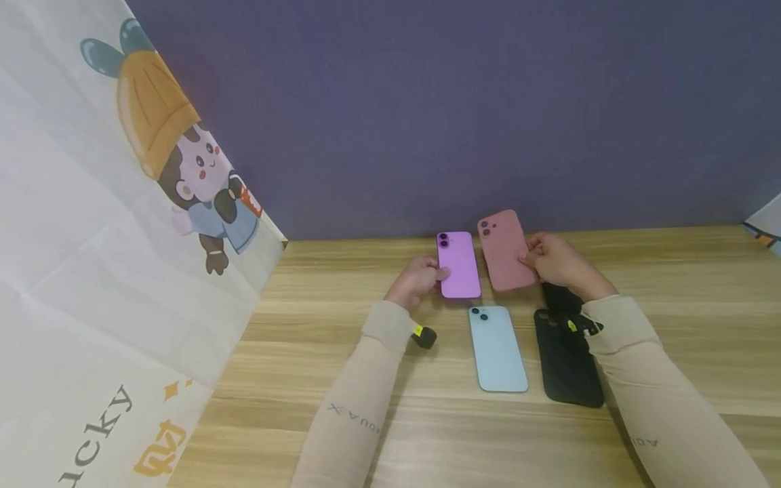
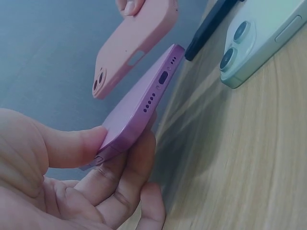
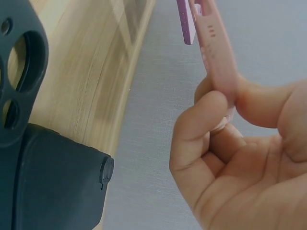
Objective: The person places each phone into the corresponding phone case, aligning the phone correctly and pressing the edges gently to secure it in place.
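Note:
My left hand [image 1: 417, 279] pinches a purple phone [image 1: 460, 266] by its left edge, thumb on the back and fingers curled beneath. In the left wrist view, the phone's [image 2: 144, 98] end with the charging port points away from that hand. To the right, a pink phone case [image 1: 505, 251] is held by its right edge between the thumb and fingers of my right hand [image 1: 558, 261]. The case and phone are side by side, apart, both raised off the table. A light blue phone [image 1: 497, 349] lies back up on the table below them.
A black phone case [image 1: 567, 362] lies under my right wrist, right of the light blue phone. Beyond it is another black object [image 1: 558, 297], partly hidden by the wrist. The wooden table [image 1: 427, 427] meets a dark blue-grey panel [image 1: 457, 115]; a printed white sheet [image 1: 79, 224] borders the left.

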Tool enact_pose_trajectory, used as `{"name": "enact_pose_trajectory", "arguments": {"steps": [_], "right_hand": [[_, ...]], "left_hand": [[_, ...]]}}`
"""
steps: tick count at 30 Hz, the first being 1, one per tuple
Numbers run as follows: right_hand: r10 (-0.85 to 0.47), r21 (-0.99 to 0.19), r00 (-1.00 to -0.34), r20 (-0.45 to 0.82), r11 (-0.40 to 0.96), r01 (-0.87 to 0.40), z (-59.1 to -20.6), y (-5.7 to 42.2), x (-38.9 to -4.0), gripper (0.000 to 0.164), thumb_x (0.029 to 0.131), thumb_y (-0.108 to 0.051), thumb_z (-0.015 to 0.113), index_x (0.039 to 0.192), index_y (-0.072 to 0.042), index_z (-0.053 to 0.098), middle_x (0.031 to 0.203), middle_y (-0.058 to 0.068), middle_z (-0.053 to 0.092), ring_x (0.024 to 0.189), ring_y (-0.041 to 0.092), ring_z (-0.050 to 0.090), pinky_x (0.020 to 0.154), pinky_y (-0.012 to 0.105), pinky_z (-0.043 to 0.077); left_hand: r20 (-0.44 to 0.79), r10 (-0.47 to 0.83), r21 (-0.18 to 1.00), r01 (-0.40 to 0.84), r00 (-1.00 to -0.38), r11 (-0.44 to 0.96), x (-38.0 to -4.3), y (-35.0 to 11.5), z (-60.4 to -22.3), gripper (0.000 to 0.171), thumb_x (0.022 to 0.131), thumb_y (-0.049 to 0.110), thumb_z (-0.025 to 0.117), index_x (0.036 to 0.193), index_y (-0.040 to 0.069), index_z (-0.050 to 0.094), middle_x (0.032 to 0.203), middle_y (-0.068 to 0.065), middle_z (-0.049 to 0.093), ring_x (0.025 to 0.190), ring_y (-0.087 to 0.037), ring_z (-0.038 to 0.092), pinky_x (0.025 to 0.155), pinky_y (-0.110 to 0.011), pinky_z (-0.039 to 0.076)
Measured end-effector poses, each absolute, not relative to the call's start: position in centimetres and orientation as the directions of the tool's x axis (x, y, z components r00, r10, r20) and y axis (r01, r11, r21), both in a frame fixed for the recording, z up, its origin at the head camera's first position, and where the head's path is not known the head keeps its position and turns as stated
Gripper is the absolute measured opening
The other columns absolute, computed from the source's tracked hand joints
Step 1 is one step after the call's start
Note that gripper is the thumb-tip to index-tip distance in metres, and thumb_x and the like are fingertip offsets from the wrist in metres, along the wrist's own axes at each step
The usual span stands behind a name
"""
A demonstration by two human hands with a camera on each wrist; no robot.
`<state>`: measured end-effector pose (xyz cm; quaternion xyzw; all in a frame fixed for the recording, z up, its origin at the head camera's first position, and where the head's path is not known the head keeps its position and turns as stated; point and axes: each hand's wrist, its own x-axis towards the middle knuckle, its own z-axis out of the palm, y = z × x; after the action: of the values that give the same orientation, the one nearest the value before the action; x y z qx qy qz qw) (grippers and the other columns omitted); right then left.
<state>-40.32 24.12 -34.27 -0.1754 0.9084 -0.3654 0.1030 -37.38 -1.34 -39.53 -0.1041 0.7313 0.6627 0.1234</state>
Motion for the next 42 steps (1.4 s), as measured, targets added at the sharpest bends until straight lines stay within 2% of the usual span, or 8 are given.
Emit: {"name": "enact_pose_trajectory", "arguments": {"steps": [10, 19, 26, 42], "right_hand": [[-0.382, -0.742, -0.919, -0.097, 0.643, -0.189, -34.08, 24.43, -40.36, 0.036, 0.102, -0.019, 0.045, 0.121, 0.012, 0.043, 0.087, 0.012, 0.061, 0.068, 0.014, 0.057, 0.063, 0.032, 0.053], [-0.386, -0.769, -0.915, -0.116, 0.619, -0.163, -33.94, 24.49, -40.31, 0.04, 0.102, -0.022, 0.045, 0.123, 0.011, 0.044, 0.1, 0.018, 0.06, 0.078, 0.016, 0.06, 0.071, 0.036, 0.056], [-0.4, -0.783, -0.909, -0.117, 0.6, -0.164, -33.86, 24.61, -40.31, 0.038, 0.102, -0.021, 0.043, 0.122, 0.011, 0.044, 0.095, 0.015, 0.062, 0.075, 0.014, 0.06, 0.068, 0.033, 0.056], [-0.402, -0.789, -0.91, -0.105, 0.591, -0.17, -33.85, 24.55, -40.34, 0.038, 0.103, -0.022, 0.043, 0.121, 0.011, 0.043, 0.09, 0.011, 0.059, 0.075, 0.014, 0.058, 0.07, 0.035, 0.056]], "left_hand": [[-0.309, 0.024, 0.95, -0.307, -0.951, 0.057, -37.44, -1.31, -39.35, 0.013, 0.094, 0.007, 0.059, 0.103, -0.003, 0.059, 0.084, -0.006, 0.061, 0.073, -0.016, 0.06, 0.075, -0.031, 0.056], [-0.318, 0.024, 0.948, -0.317, -0.948, 0.037, -37.35, -1.21, -39.14, 0.015, 0.093, 0.008, 0.059, 0.106, -0.001, 0.059, 0.084, -0.006, 0.062, 0.073, -0.017, 0.061, 0.079, -0.034, 0.056], [-0.298, 0.027, 0.954, -0.297, -0.954, 0.024, -37.27, -1.14, -39.01, 0.016, 0.094, 0.008, 0.058, 0.107, -0.001, 0.058, 0.086, -0.006, 0.063, 0.074, -0.017, 0.062, 0.083, -0.036, 0.056], [-0.291, 0.027, 0.957, -0.291, -0.956, 0.0, -37.23, -1.07, -38.89, 0.012, 0.094, 0.008, 0.058, 0.104, 0.001, 0.058, 0.088, -0.006, 0.064, 0.073, -0.016, 0.063, 0.083, -0.037, 0.057]]}}
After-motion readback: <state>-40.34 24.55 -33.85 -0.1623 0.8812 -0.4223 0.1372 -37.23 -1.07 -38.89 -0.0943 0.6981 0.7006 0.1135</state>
